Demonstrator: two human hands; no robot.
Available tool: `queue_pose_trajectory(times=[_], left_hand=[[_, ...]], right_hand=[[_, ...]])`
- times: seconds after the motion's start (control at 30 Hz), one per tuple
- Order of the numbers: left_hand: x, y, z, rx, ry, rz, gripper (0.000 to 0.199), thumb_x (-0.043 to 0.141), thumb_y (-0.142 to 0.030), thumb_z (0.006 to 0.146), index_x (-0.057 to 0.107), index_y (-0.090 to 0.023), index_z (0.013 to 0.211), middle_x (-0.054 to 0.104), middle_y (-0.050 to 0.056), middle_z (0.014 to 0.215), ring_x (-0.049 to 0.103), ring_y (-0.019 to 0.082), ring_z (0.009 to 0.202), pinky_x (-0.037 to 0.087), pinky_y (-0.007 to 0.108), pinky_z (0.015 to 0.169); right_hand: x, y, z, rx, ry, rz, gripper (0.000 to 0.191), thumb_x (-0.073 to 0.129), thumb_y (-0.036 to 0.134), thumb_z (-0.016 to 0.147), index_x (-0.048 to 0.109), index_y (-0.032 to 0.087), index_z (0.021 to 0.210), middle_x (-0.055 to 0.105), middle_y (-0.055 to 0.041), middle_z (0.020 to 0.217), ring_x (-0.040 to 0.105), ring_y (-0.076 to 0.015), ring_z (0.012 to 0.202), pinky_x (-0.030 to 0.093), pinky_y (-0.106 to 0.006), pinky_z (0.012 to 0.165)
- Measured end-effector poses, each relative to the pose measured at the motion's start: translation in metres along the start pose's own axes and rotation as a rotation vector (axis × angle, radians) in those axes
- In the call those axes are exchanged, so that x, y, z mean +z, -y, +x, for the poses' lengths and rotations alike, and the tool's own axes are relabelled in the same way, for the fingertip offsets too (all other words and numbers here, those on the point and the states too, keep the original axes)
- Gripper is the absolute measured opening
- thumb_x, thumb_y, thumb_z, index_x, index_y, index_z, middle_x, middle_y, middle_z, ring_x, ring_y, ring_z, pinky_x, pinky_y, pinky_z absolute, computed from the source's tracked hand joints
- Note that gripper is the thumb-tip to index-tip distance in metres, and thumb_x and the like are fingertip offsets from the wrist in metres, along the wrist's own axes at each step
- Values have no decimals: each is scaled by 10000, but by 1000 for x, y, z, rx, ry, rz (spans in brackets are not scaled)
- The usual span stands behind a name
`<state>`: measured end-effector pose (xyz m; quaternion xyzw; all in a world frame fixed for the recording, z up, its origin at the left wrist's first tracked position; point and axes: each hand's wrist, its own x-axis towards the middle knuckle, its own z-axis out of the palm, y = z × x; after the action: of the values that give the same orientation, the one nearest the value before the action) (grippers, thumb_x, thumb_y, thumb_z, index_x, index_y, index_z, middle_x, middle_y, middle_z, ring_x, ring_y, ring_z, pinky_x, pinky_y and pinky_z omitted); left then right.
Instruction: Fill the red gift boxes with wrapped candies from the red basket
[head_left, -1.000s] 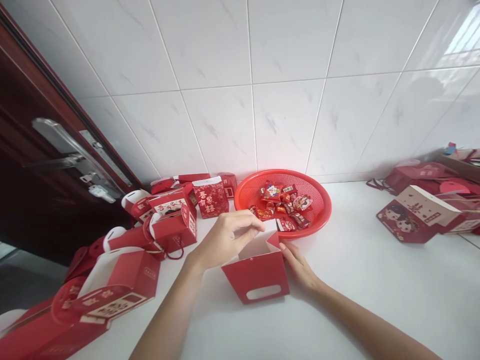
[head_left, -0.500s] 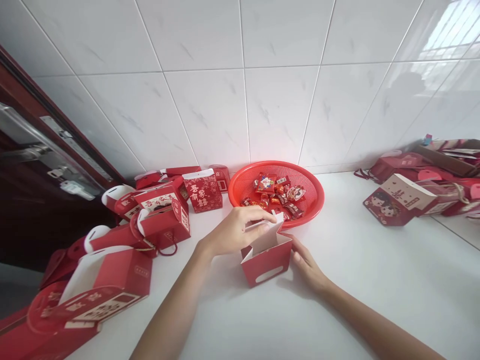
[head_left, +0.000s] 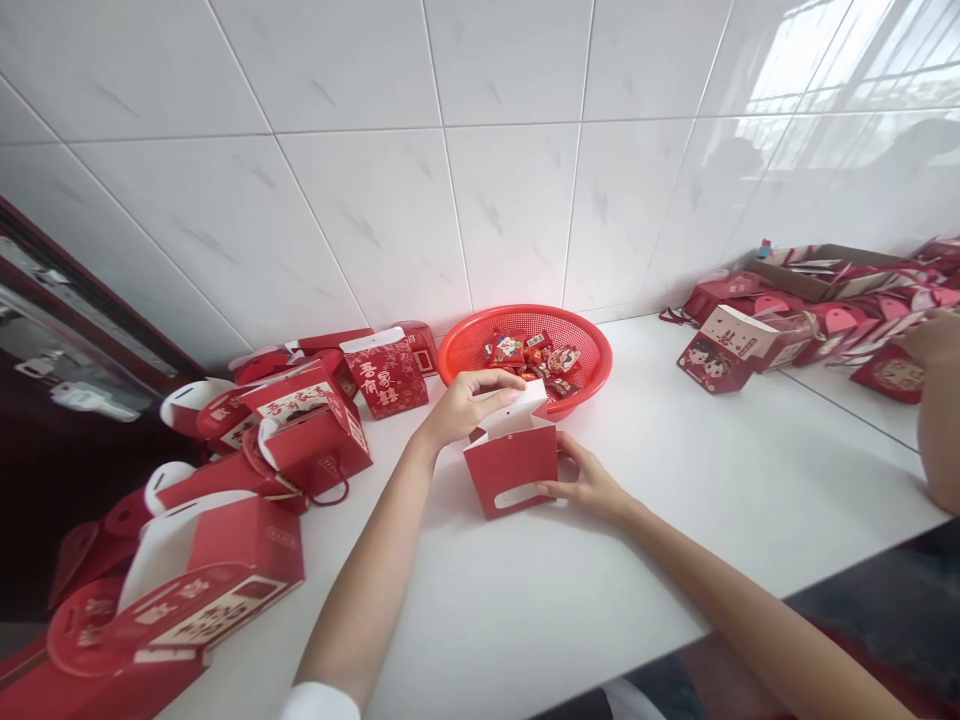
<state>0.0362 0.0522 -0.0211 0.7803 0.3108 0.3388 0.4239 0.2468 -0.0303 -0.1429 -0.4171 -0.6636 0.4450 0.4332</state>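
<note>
Left hand (head_left: 471, 405) is narrow, fingers and thumb closed over the white top flap (head_left: 511, 404) of a red paper gift box (head_left: 510, 475). Right hand (head_left: 589, 487) is wide, fingers spread against the box's right side, bracing it rather than gripping. Box stands upright on the white bench (head_left: 600, 590), top open and partly folded, just in front of a red plastic basket (head_left: 596, 350) of wrapped sweets (head_left: 521, 352). Risks: the paperboard flap could spring back if the left hand's pinch loosens; too much pressure could crease it or tear a tab. With only light bracing on one side, a hard push could skid or tip the box, and the basket is close enough to get knocked, spilling sweets. The left forearm also passes near the made-up boxes (head_left: 315, 445) on the left, so a wide elbow move could topple them. A second person's hand (head_left: 926, 340) is working at the far right by a flat pile of red boxes (head_left: 840, 320), well apart, so collision risk looks low.
</note>
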Motion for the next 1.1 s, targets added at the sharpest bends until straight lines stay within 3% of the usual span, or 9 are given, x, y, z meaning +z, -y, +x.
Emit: queue_pose_trajectory(times=[0.37, 0.6, 0.77, 1.1], left_hand=[[-2, 12, 1, -202, -46, -222, 481, 667, -602, 804, 767, -156, 953, 739, 53, 847, 616, 173, 689, 459, 272, 655], [-3, 14, 5, -238, -44, -289, 377, 738, -516, 771, 781, -162, 890, 752, 53, 894, 632, 193, 795, 451, 270, 717], [-4, 15, 5, -290, -37, -322, 340, 745, -494, 774, 773, -169, 870, 714, 28, 744, 625, 191, 749, 446, 269, 704], [-6, 15, 3, -316, -54, -300, 330, 744, -475, 767, 779, -171, 889, 722, 47, 888, 608, 181, 771, 445, 257, 691]], right_hand=[[5, -2, 2, -34, -35, -4, 594, 804, 475, 768, 569, 247, 1263, 653, -94, 1278, 633, -295, 1128, 488, -469, 979], [8, 1, 3, 1, -39, 2, 564, 789, 466, 778, 560, 227, 1235, 664, -97, 1249, 624, -281, 1126, 479, -452, 988], [9, -2, 4, -9, -29, 6, 544, 774, 474, 777, 562, 219, 1209, 662, -95, 1239, 616, -271, 1102, 475, -428, 968], [11, -7, 6, 17, -10, 10, 588, 755, 528, 776, 560, 224, 1240, 654, -105, 1245, 604, -295, 1129, 465, -432, 971]])
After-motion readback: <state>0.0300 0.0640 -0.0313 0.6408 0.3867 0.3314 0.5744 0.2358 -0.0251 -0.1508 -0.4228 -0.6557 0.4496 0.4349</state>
